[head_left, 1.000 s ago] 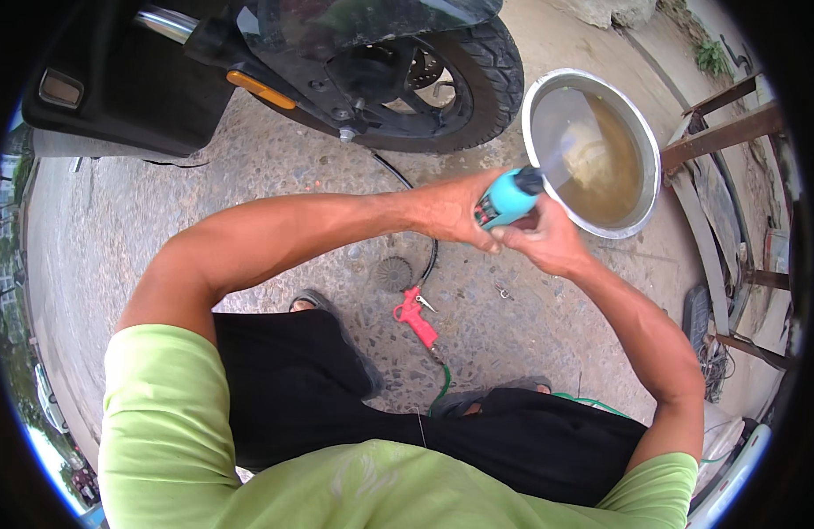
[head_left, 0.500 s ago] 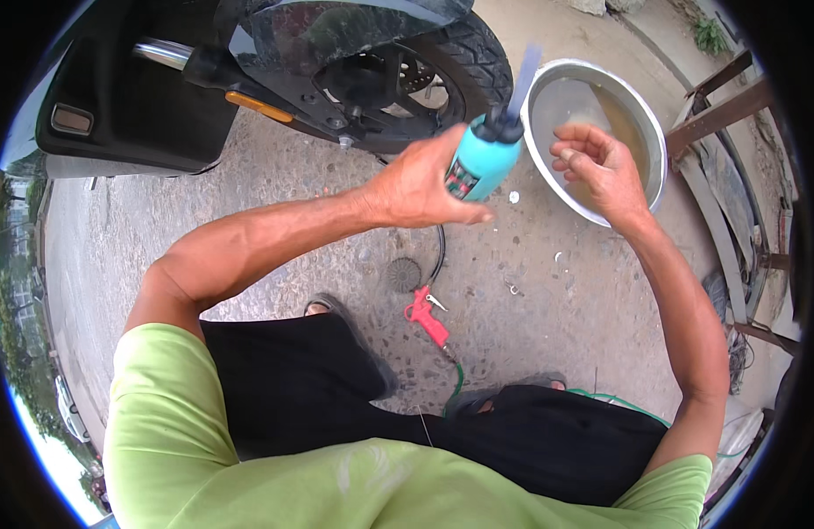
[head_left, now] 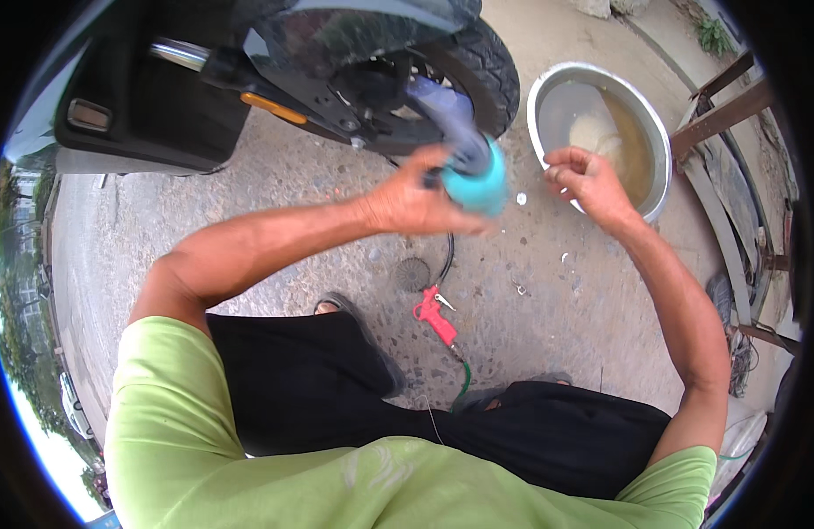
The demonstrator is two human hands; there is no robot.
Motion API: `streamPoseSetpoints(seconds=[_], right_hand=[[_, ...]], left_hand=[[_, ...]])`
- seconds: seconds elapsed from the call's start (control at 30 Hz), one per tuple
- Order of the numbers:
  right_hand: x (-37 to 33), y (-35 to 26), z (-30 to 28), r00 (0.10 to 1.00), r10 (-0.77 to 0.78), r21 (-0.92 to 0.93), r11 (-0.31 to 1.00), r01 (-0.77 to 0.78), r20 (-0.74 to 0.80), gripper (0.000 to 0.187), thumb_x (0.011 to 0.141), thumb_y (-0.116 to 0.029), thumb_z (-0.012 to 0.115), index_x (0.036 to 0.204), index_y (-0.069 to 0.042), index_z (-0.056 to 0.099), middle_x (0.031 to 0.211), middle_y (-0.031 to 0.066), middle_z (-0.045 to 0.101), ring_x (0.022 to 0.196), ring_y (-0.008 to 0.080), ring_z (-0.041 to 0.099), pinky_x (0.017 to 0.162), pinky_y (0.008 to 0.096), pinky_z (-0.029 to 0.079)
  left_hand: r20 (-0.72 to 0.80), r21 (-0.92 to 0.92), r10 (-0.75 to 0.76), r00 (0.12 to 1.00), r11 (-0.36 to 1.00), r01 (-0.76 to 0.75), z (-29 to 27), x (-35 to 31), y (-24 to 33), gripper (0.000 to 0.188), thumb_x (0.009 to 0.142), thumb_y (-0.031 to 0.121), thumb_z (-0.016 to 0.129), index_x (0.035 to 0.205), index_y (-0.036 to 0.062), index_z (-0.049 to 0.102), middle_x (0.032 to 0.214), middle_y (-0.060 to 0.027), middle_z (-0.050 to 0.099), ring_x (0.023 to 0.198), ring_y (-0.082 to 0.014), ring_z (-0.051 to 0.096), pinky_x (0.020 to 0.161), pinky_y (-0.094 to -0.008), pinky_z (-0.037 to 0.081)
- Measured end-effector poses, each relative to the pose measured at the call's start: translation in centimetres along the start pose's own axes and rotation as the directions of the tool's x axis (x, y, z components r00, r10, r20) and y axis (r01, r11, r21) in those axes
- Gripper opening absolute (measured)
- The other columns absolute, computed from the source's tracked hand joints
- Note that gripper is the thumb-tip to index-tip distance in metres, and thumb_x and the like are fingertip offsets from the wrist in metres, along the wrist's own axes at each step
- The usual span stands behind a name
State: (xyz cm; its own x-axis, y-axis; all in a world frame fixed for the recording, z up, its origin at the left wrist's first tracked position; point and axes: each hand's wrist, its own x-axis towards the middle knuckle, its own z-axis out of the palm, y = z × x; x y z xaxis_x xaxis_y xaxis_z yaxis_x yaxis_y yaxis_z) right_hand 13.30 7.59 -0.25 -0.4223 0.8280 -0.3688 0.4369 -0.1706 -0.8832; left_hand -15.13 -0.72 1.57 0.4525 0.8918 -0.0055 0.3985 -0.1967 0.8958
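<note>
My left hand [head_left: 411, 196] is wrapped round a turquoise bottle [head_left: 479, 187], which is smeared by motion. A bluish translucent tube [head_left: 444, 108] sticks out from its dark top and leans up and left, in front of the wheel of a parked scooter [head_left: 491, 75]. My right hand [head_left: 592, 185] hangs over the near left rim of a metal basin [head_left: 665, 159] with murky water in it. Its thumb and fingers are curled together in a pinch. Whatever may be between them is too small to make out.
A red air blow gun [head_left: 436, 316] on a green hose lies on the ground between my feet, near a dark round disc [head_left: 413, 274]. The scooter's black body [head_left: 142, 123] fills the upper left. A rusty metal frame [head_left: 720, 119] stands at the right.
The bottle has turned in my left hand: its tube leaned up and right beside the basin and now leans up and left before the wheel. My right hand has shifted slightly down and left.
</note>
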Motion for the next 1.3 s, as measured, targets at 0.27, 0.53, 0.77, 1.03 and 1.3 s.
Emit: streamPoseSetpoints(seconds=[0.27,0.53,0.77,1.03,1.3], right_hand=[[-0.4,-1.1,2.2,0.982,-0.112,0.04,0.994,0.107,0.154,0.039,0.091,-0.023,0.068,0.121,0.002,0.066,0.101,0.0074,0.071,0.093,0.014,0.067,0.083,0.0308,0.053],[2.4,-3.6,10.4,0.99,-0.13,0.241,0.964,0.114,0.054,0.042,0.096,-0.035,0.065,0.123,-0.003,0.068,0.102,0.0048,0.072,0.09,0.0137,0.067,0.077,0.0313,0.053],[5.6,-3.1,16.9,0.999,-0.029,0.531,0.847,0.037,-0.023,0.031,0.1,-0.035,0.063,0.116,-0.01,0.071,0.093,-0.0006,0.066,0.083,0.0084,0.061,0.07,0.025,0.049],[8.1,-3.8,18.4,0.996,0.084,0.721,0.692,-0.037,-0.03,0.029,0.099,-0.033,0.065,0.116,-0.01,0.07,0.093,-0.0018,0.067,0.078,0.0065,0.057,0.064,0.0232,0.043],[10.6,-3.7,18.9,0.988,0.111,0.766,0.642,0.009,-0.104,0.024,0.097,-0.031,0.069,0.104,-0.008,0.072,0.088,-0.0019,0.069,0.071,0.0057,0.056,0.059,0.0232,0.041]], left_hand=[[0.165,0.211,-0.344,0.924,0.928,0.308,-1.3,-4.8,-1.8,0.066,0.071,0.04,0.089,0.117,0.0043,0.058,0.1,-0.0112,0.069,0.092,-0.0253,0.067,0.084,-0.0424,0.054],[0.247,0.209,-0.554,0.795,0.832,0.514,-2.1,-6.3,-2.5,0.075,0.072,0.053,0.085,0.119,0.0012,0.057,0.102,-0.0129,0.067,0.101,-0.0282,0.065,0.092,-0.0429,0.052],[0.236,0.067,-0.625,0.744,0.774,0.63,-3.3,-8.0,-3.5,0.06,0.076,0.046,0.083,0.11,0.0015,0.061,0.101,-0.012,0.067,0.098,-0.024,0.064,0.088,-0.0382,0.051],[0.309,0.04,-0.669,0.676,0.719,0.694,-4.8,-7.7,-3.7,0.057,0.077,0.046,0.083,0.106,0.0007,0.065,0.103,-0.014,0.069,0.098,-0.0244,0.065,0.088,-0.0388,0.051],[0.297,-0.008,-0.683,0.668,0.697,0.717,-5.1,-6.4,-5.8,0.057,0.076,0.047,0.084,0.105,0.0019,0.065,0.1,-0.0118,0.067,0.098,-0.0234,0.064,0.087,-0.0393,0.05]])
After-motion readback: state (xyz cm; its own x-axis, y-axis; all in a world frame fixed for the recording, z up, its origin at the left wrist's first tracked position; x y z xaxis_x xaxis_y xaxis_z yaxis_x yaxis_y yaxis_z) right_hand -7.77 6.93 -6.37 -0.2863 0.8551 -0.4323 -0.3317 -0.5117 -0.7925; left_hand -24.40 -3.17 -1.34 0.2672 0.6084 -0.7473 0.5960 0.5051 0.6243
